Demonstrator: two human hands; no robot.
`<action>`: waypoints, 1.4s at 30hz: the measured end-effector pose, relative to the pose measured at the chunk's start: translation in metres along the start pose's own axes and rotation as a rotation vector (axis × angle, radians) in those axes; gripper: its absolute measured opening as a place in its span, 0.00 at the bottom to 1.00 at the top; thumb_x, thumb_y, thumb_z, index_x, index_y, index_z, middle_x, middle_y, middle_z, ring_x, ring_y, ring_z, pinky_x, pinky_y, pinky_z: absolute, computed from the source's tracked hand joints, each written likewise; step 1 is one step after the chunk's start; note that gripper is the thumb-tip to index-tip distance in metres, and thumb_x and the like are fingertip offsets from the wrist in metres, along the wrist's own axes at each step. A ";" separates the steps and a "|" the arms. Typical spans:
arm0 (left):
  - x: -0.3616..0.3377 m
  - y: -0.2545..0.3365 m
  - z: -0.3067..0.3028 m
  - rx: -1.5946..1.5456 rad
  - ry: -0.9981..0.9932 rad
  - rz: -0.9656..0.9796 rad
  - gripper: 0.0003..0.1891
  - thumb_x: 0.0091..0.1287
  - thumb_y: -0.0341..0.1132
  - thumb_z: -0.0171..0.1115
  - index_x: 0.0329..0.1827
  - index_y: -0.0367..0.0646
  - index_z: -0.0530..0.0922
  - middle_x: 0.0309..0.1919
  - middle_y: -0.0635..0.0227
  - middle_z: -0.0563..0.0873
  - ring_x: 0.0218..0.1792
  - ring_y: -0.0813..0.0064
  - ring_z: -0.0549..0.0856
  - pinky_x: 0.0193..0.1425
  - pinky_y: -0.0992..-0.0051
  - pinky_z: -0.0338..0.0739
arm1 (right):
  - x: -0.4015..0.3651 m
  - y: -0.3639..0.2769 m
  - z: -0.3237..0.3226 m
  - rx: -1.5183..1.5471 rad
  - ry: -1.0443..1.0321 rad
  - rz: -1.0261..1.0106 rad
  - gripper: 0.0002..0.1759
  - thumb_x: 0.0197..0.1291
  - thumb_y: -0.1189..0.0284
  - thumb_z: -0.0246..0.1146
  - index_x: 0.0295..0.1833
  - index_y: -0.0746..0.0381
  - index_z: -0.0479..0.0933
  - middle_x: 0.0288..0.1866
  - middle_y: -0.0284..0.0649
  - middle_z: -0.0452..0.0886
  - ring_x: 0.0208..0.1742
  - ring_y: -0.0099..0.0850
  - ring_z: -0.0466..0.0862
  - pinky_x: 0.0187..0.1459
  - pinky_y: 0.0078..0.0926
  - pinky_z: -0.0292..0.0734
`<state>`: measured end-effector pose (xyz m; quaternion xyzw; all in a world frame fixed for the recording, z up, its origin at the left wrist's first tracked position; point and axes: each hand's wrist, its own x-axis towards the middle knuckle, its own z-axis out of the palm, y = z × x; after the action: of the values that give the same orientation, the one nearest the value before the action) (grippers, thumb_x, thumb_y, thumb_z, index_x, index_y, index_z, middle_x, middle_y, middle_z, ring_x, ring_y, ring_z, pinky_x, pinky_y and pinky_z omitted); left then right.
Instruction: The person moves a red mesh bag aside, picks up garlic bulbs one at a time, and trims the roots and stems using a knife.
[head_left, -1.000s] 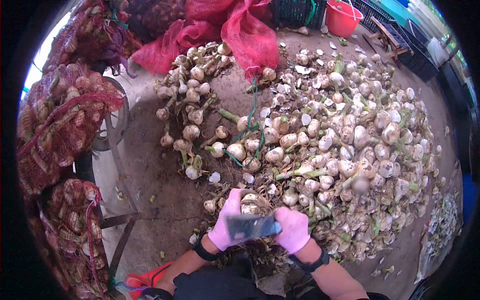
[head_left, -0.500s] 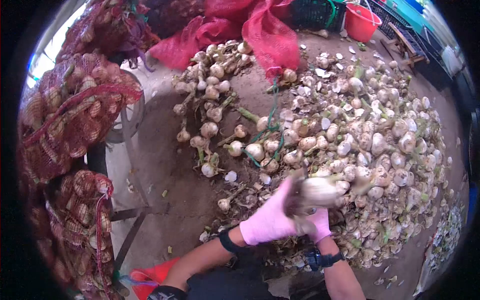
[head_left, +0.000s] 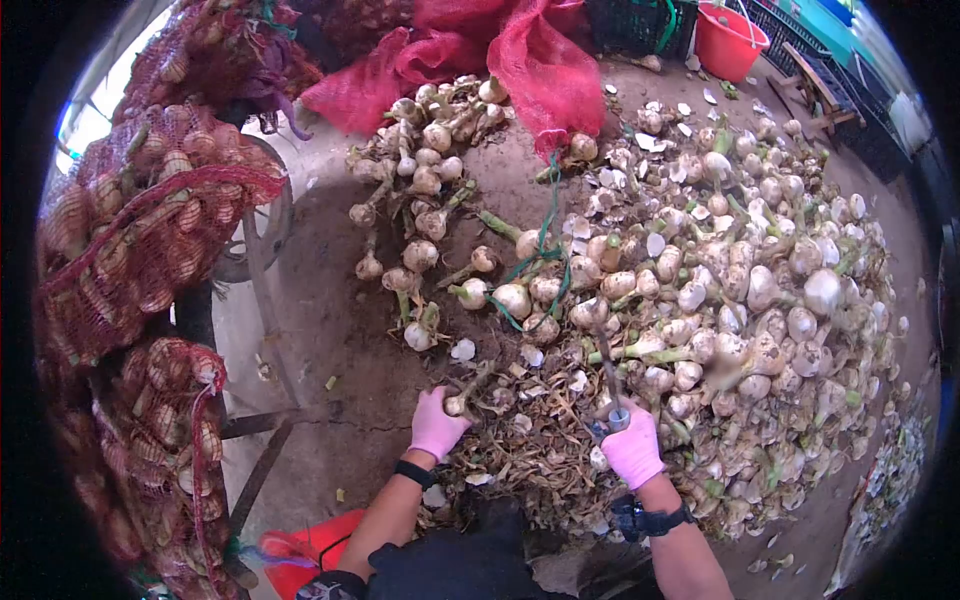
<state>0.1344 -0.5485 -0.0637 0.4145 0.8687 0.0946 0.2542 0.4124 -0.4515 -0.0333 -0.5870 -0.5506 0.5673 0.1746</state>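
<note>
My left hand (head_left: 438, 424), pink-gloved and at 9 o'clock on a clock centred between my two hands, is mostly closed, fingers curled in on a small garlic bulb (head_left: 455, 405); whether its weight is off the floor I cannot tell. Its stalk (head_left: 481, 380) points out towards 1 o'clock from my palm, so holding the round end seems to leave the stem free. My right hand (head_left: 634, 448), at 3 o'clock, is wrapped firmly round the handle of a knife (head_left: 616, 412), whose blade stands away from me towards 12, seen nearly edge-on; held like that, I judge, it keeps its edge clear of my other hand. Between my hands lies a litter of dry scraps (head_left: 535, 450), right below where both can meet. From 1 round to 3 o'clock spreads the big heap of bulbs (head_left: 760, 290), many pale and short-stemmed, within easy reach of my knife side. At 11, a looser bunch of long-stalked bulbs (head_left: 425, 255) sits on the brown floor (head_left: 320, 390), apart from most of the heap, which probably keeps the two kinds from mixing. A green cord (head_left: 551, 215) trails among the bulbs at 12, below a slack red mesh sack (head_left: 545, 80). Stuffed net sacks (head_left: 160, 225) stand between 9 and 11, and a red bucket (head_left: 730, 45) is far off at 1.
</note>
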 end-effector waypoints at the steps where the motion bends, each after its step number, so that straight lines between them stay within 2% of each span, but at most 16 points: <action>1: -0.003 0.009 -0.004 -0.002 -0.009 0.001 0.26 0.49 0.35 0.71 0.53 0.42 0.75 0.47 0.51 0.76 0.48 0.51 0.80 0.53 0.62 0.76 | -0.005 -0.006 0.000 -0.034 -0.023 0.016 0.09 0.49 0.82 0.67 0.37 0.62 0.78 0.27 0.37 0.82 0.28 0.26 0.80 0.32 0.24 0.74; 3: 0.000 0.025 -0.009 -0.369 -0.030 0.077 0.23 0.50 0.33 0.68 0.51 0.39 0.75 0.45 0.51 0.77 0.47 0.55 0.80 0.53 0.64 0.74 | -0.009 -0.008 0.002 0.005 -0.022 -0.037 0.09 0.49 0.80 0.67 0.38 0.61 0.78 0.27 0.40 0.82 0.28 0.29 0.82 0.33 0.26 0.75; 7: -0.009 0.063 -0.009 -0.648 -0.151 0.247 0.17 0.54 0.29 0.61 0.48 0.37 0.74 0.44 0.52 0.77 0.48 0.55 0.78 0.56 0.65 0.71 | -0.018 -0.023 0.006 -0.268 -0.055 -0.188 0.10 0.48 0.74 0.64 0.40 0.57 0.79 0.27 0.48 0.81 0.33 0.48 0.83 0.35 0.37 0.78; 13: -0.036 0.108 -0.027 -0.680 -0.227 0.357 0.17 0.52 0.27 0.59 0.46 0.36 0.74 0.42 0.51 0.74 0.47 0.51 0.75 0.54 0.62 0.70 | -0.033 -0.047 0.001 -0.319 0.006 -0.407 0.13 0.45 0.75 0.63 0.40 0.56 0.78 0.29 0.49 0.81 0.33 0.49 0.83 0.36 0.41 0.78; 15: -0.041 0.119 -0.044 -0.433 -0.139 0.521 0.17 0.52 0.27 0.60 0.46 0.36 0.75 0.41 0.51 0.73 0.47 0.51 0.75 0.55 0.62 0.70 | -0.024 -0.030 0.002 -0.274 0.034 -0.391 0.12 0.47 0.76 0.61 0.40 0.57 0.78 0.30 0.47 0.82 0.34 0.48 0.83 0.37 0.41 0.78; 16: -0.042 0.120 -0.049 -0.434 -0.154 0.462 0.17 0.51 0.28 0.60 0.46 0.36 0.75 0.42 0.51 0.73 0.48 0.51 0.75 0.56 0.63 0.71 | -0.013 -0.015 0.002 -0.425 0.006 -0.208 0.11 0.49 0.76 0.60 0.41 0.58 0.78 0.29 0.47 0.82 0.34 0.48 0.83 0.37 0.40 0.78; 17: -0.040 0.120 -0.050 -0.432 -0.141 0.473 0.17 0.51 0.28 0.60 0.46 0.36 0.75 0.42 0.51 0.73 0.48 0.51 0.75 0.56 0.63 0.71 | -0.011 -0.005 -0.008 -0.313 -0.045 -0.026 0.12 0.50 0.74 0.61 0.43 0.59 0.78 0.30 0.49 0.82 0.34 0.49 0.83 0.37 0.40 0.78; 20: -0.034 0.109 -0.047 -0.343 -0.077 0.485 0.19 0.51 0.28 0.61 0.48 0.39 0.74 0.45 0.51 0.72 0.48 0.48 0.75 0.55 0.62 0.72 | -0.024 -0.002 -0.007 -0.168 -0.056 0.008 0.12 0.50 0.73 0.62 0.43 0.58 0.79 0.29 0.50 0.82 0.34 0.49 0.83 0.37 0.40 0.77; 22: -0.027 0.111 -0.043 -0.297 -0.073 0.510 0.24 0.48 0.24 0.62 0.53 0.41 0.73 0.48 0.52 0.72 0.50 0.48 0.76 0.57 0.63 0.73 | -0.025 -0.014 -0.001 -0.208 0.056 -0.199 0.10 0.48 0.80 0.62 0.39 0.62 0.79 0.25 0.47 0.81 0.28 0.39 0.83 0.33 0.32 0.77; 24: -0.026 0.112 -0.043 -0.255 -0.029 0.532 0.26 0.47 0.22 0.63 0.54 0.42 0.72 0.48 0.52 0.73 0.50 0.50 0.76 0.58 0.64 0.73 | -0.023 -0.012 0.006 -0.276 0.052 -0.191 0.09 0.48 0.80 0.62 0.38 0.62 0.79 0.25 0.47 0.81 0.28 0.39 0.83 0.32 0.32 0.76; 25: -0.024 0.115 -0.047 -0.346 -0.016 0.498 0.26 0.48 0.22 0.64 0.54 0.40 0.72 0.47 0.55 0.76 0.50 0.57 0.78 0.57 0.68 0.73 | -0.020 -0.010 0.009 -0.343 0.040 -0.188 0.09 0.48 0.80 0.62 0.38 0.62 0.79 0.25 0.47 0.81 0.28 0.39 0.83 0.32 0.31 0.76; 30: -0.021 0.125 -0.060 -0.808 -0.048 0.351 0.30 0.45 0.25 0.75 0.53 0.38 0.72 0.44 0.69 0.80 0.46 0.78 0.79 0.54 0.76 0.74 | -0.019 0.008 0.019 -0.492 -0.182 -0.064 0.13 0.48 0.71 0.61 0.43 0.56 0.78 0.33 0.52 0.82 0.39 0.51 0.82 0.41 0.44 0.77; 35: -0.028 0.133 -0.055 -1.006 -0.260 0.249 0.28 0.49 0.18 0.69 0.56 0.36 0.72 0.46 0.70 0.81 0.48 0.81 0.79 0.55 0.77 0.75 | -0.023 0.000 0.017 -0.364 -0.113 -0.052 0.12 0.47 0.73 0.61 0.41 0.57 0.78 0.32 0.53 0.82 0.38 0.52 0.82 0.40 0.43 0.77; 39: -0.030 0.132 -0.049 -1.052 -0.306 0.319 0.31 0.52 0.19 0.68 0.61 0.38 0.71 0.47 0.70 0.81 0.48 0.82 0.80 0.56 0.79 0.74 | -0.033 -0.043 -0.005 -0.298 -0.020 -0.187 0.11 0.44 0.77 0.64 0.38 0.60 0.79 0.27 0.49 0.80 0.33 0.49 0.82 0.34 0.37 0.77; 41: -0.030 0.131 -0.051 -0.850 -0.323 0.380 0.33 0.52 0.24 0.71 0.63 0.38 0.69 0.47 0.70 0.80 0.47 0.81 0.79 0.54 0.79 0.74 | -0.039 -0.065 -0.011 -0.424 -0.032 -0.343 0.14 0.42 0.76 0.63 0.39 0.58 0.78 0.33 0.48 0.82 0.36 0.49 0.82 0.37 0.41 0.77; 42: -0.034 0.137 -0.051 -0.899 -0.424 0.285 0.32 0.55 0.24 0.68 0.65 0.37 0.67 0.47 0.66 0.80 0.50 0.76 0.79 0.57 0.75 0.73 | -0.041 -0.065 -0.010 -0.401 0.018 -0.437 0.16 0.39 0.76 0.64 0.39 0.58 0.78 0.35 0.46 0.82 0.36 0.47 0.83 0.36 0.40 0.78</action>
<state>0.2181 -0.4848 0.0434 0.3885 0.6066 0.4061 0.5624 0.4017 -0.4603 0.0430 -0.4823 -0.7634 0.3911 0.1779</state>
